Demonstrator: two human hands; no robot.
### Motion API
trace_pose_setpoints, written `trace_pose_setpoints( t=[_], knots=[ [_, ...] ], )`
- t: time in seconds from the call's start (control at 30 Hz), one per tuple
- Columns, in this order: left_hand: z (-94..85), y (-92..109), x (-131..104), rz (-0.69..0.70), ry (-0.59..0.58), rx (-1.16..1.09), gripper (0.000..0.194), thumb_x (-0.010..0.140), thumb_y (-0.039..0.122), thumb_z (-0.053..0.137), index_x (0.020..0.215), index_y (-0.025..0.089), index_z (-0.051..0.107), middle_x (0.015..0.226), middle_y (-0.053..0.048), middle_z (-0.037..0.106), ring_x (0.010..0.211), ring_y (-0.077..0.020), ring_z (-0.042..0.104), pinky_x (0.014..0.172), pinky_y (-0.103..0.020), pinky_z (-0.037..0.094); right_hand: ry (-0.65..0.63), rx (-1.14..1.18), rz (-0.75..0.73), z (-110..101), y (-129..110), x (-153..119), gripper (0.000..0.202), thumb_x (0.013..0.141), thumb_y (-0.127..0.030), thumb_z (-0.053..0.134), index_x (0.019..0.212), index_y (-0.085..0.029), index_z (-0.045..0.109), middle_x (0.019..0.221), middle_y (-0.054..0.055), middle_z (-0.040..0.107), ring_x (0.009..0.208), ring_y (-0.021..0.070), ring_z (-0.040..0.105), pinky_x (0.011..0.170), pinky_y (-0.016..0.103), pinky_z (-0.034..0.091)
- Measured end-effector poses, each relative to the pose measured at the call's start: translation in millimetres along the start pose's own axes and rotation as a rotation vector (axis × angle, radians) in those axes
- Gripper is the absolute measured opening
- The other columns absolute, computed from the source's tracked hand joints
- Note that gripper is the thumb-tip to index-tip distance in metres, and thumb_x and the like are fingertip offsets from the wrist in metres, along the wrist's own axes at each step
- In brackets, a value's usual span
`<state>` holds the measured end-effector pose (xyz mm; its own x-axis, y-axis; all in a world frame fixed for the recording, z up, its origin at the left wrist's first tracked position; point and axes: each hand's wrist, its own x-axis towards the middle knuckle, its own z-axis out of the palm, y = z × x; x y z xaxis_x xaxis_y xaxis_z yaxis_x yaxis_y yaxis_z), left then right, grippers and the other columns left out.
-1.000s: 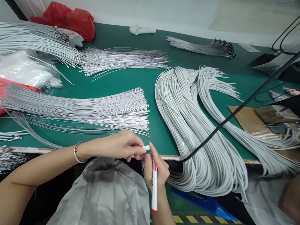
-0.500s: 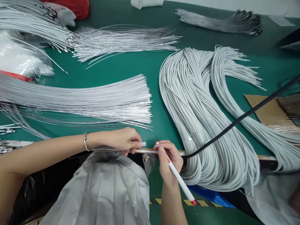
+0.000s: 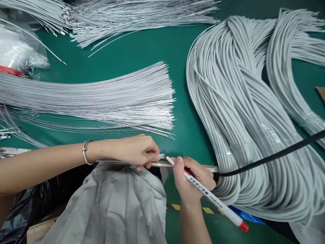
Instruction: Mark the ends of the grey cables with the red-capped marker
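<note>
Near the table's front edge, my left hand (image 3: 143,152) pinches a small bunch of thin wires (image 3: 161,156), whose pale ends stick out past the fingertips. The rest of that bunch runs back under my wrist and is mostly hidden. In my right hand (image 3: 194,176) is a white marker pen (image 3: 210,197) with red ends and dark print along its barrel. Its red tip meets, or nearly meets, the wire ends. Just beyond my left hand lies a wide fan of thin grey-white wires (image 3: 101,98) on the green table (image 3: 142,51).
A thick looped bundle of grey cables (image 3: 228,101) hangs over the table edge at right, with a black cord (image 3: 274,156) across it. More wires (image 3: 142,15) lie at the back. Clear plastic bags (image 3: 22,47) sit at far left.
My right hand has turned the marker pen so its tip is at the wire ends; before, the two were apart. The view has moved closer to the table.
</note>
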<state>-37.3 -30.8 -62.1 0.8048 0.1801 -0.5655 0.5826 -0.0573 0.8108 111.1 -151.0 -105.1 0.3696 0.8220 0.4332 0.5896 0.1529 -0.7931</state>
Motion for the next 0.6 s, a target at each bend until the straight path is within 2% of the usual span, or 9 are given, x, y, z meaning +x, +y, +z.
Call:
trace_pose_setpoints(
  t=[0.23, 0.43, 0.6],
  knots=[
    [0.8, -2.6, 0.0, 0.024, 0.002, -0.009, 0.029, 0.092, 0.029, 0.045, 0.069, 0.016, 0.055, 0.068, 0.0, 0.066, 0.044, -0.0075, 0.059, 0.041, -0.015, 0.038, 0.002, -0.034, -0.051, 0.8, 0.4, 0.5, 0.025, 0.084, -0.012, 0.058, 0.06, -0.021, 0.058, 0.044, -0.005, 0.05, 0.037, 0.0088, 0.044, 0.039, 0.025, 0.035],
    [-0.5, 1.8, -0.4, -0.014, -0.001, -0.019, 0.028, 0.091, 0.032, 0.046, 0.071, 0.015, 0.057, 0.069, 0.0, 0.066, 0.045, -0.008, 0.059, 0.041, -0.016, 0.038, -0.004, -0.022, -0.106, -1.4, -0.3, 2.1, 0.025, 0.08, -0.006, 0.059, 0.06, -0.02, 0.057, 0.045, -0.006, 0.049, 0.036, 0.0072, 0.04, 0.038, 0.023, 0.032],
    [-1.7, 5.4, -1.0, -0.032, -0.007, -0.021, 0.028, 0.09, 0.033, 0.047, 0.071, 0.015, 0.057, 0.07, 0.0, 0.067, 0.044, -0.0075, 0.058, 0.043, -0.016, 0.038, -0.001, -0.026, -0.086, -2.3, -0.8, 1.3, 0.027, 0.08, -0.004, 0.057, 0.058, -0.02, 0.054, 0.044, -0.007, 0.047, 0.037, 0.0071, 0.039, 0.038, 0.023, 0.031]
  ],
)
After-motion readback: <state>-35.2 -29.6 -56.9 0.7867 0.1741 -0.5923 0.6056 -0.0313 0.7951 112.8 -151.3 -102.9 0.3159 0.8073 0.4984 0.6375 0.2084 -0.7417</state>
